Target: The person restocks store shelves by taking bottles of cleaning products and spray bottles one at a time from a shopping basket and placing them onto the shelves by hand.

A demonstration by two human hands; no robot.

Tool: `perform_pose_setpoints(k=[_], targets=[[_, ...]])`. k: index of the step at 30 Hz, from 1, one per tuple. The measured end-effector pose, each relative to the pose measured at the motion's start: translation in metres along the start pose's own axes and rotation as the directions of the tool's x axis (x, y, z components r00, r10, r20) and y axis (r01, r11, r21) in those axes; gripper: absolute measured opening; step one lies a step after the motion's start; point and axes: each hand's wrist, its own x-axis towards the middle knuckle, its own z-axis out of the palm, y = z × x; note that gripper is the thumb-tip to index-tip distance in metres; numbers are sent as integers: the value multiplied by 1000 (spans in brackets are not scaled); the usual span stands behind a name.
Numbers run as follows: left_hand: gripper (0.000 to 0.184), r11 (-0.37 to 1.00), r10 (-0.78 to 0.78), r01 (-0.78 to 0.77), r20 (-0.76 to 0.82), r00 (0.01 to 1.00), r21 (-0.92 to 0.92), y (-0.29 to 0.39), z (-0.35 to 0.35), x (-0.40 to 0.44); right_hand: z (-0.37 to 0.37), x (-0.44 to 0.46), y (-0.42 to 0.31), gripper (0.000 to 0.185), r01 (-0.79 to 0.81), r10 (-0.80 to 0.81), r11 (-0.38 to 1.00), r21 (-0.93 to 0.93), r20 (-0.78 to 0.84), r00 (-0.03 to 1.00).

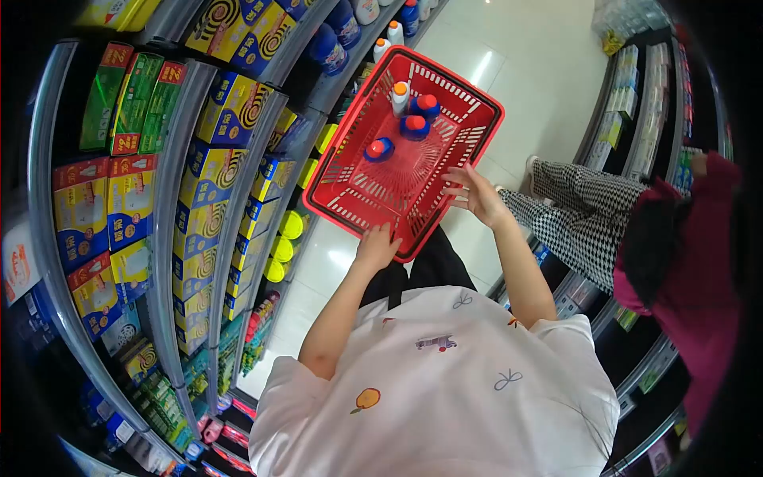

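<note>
A red plastic shopping basket (381,216) with slotted walls is tilted in front of my body. Inside stand several bottles: a white bottle (399,103) with an orange cap and blue bottles (386,149) with red caps. My left hand (378,245) is at the basket's near rim, its fingers curled over the edge. Beside the right rim is my right hand (479,195), fingers spread and pointing toward the basket wall; whether they touch it I cannot tell.
Shelves of yellow-and-blue boxes (208,203) and green boxes (137,107) rise on the left. Blue bottles (327,52) stand on the upper shelf. At right, a person in checked trousers (584,199) and a dark red top is close to another shelf. Pale tiles (528,87) cover the floor.
</note>
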Motion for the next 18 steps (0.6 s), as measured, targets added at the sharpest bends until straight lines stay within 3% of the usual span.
perform_pose_setpoints(k=[2,7,11,14,15,16,18], targets=[[50,997,-32,37,82,996,-65,-5,1,10,5,7,1,61,-6,5,995,-103,-7,1000],[47,995,-27,55,308,951,-83,-14,-5,70,1,6,-26,64,48,-53,992,-120,-43,998],[34,980,55,8,312,949,-197,10,-41,107,-41,32,-45,70,108,-98,985,-138,74,992],[26,940,68,-47,50,996,-338,29,-68,126,-49,84,-75,66,112,-106,816,-567,44,993],[23,908,31,-74,-110,993,-412,36,-77,131,-54,109,-74,69,134,-168,742,-656,11,986],[20,869,-20,-120,-276,961,-479,42,-85,140,-57,134,-73,75,138,-229,659,-739,-22,973],[16,854,-107,-189,-519,848,-485,42,-90,164,-67,175,-70,77,288,-424,383,-877,111,899]])
